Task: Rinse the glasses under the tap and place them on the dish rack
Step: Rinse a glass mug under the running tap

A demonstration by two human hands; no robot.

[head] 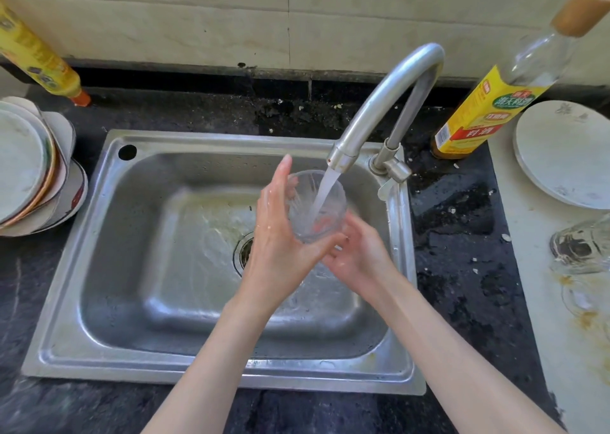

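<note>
Both hands, left hand (280, 232) and right hand (358, 255), cradle a clear ribbed glass (317, 207) at frame centre under the curved steel tap (389, 103); yellow-labelled bottle (488, 110), upper right, text unreadable.

We record a dark speckled countertop (462, 268), wet near the tap. Set into it, centre frame: a steel sink (132, 301). Left: stacked plates (29, 169), a yellow bottle (39, 57). Right: a labelled bottle (488, 103), a pale board (541, 301) bearing a white plate (564, 156) and upturned glasses (581, 248).
</note>
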